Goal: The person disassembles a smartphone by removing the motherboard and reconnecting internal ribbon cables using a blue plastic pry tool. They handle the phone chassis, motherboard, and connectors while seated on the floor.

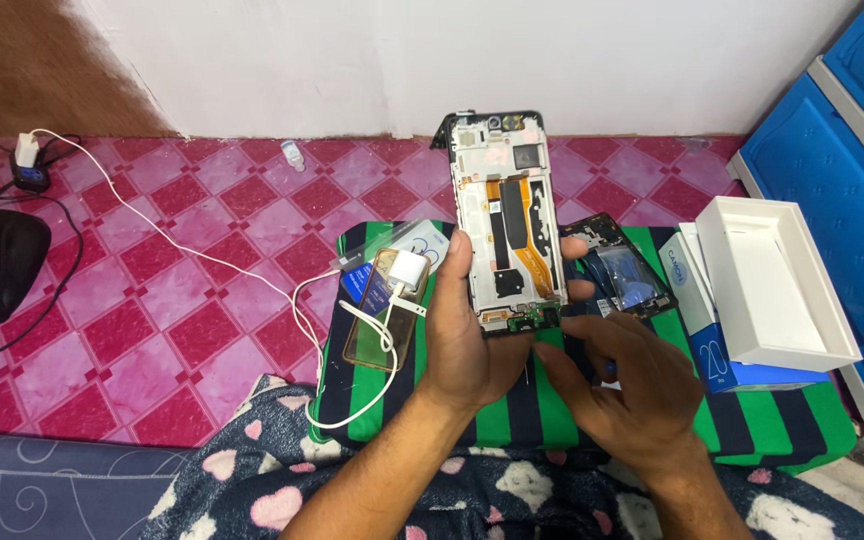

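Head view shows a green-and-dark striped cloth pad (772, 420) on pink checked flooring, with an open white cardboard box (777, 285) at three o'clock. Above the pad, the left hand (467, 340) grips an opened white-framed phone chassis (505, 220) upright, its long axis running twelve to six. The right hand (622, 385), at five o'clock from the chassis and touching its bottom edge, has fingers curled at the small green board; whether they pinch anything I cannot tell.
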